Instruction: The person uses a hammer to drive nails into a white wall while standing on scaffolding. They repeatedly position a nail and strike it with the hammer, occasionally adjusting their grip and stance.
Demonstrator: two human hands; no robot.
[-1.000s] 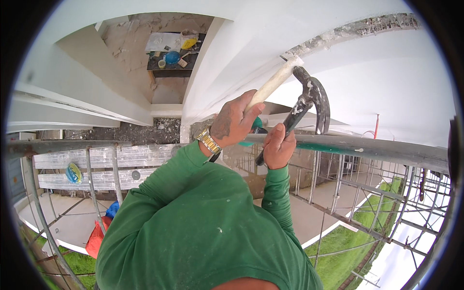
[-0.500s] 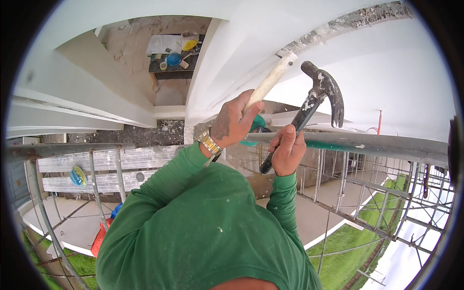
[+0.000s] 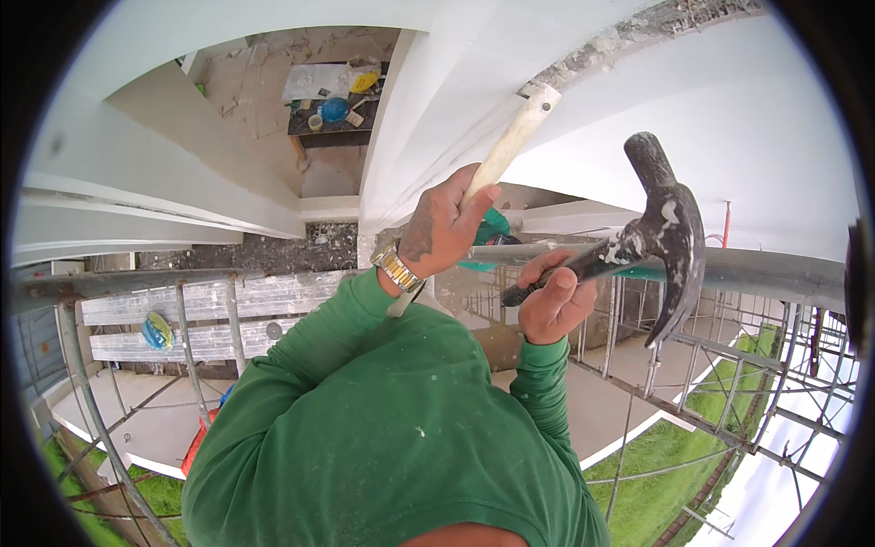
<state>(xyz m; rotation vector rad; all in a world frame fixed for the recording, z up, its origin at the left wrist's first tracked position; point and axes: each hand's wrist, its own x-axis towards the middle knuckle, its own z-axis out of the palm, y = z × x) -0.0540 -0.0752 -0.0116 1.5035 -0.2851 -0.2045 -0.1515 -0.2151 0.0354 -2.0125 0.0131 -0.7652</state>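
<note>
In my closed left hand is a cream-coloured, handle-like bar with a dark hole near its upper end. That end lies by the rough chipped strip in the white wall; whether it touches I cannot tell. The bar's lower end is hidden by my hand. My right hand grips a claw hammer by its dark handle. White splashes mark the black hammer head, which is to the right of the bar and apart from it, claw pointing down.
A grey metal rail crosses just beyond my hands. Scaffold frames stand at right above a drop to grass. Left are planks with a blue-and-yellow object. Through an opening, a cluttered table shows. Someone in green is partly visible below.
The hammer has swung right, away from the bar, and its handle now lies nearer level. My right hand has moved slightly right. The left hand keeps its hold on the bar, almost unmoved.
</note>
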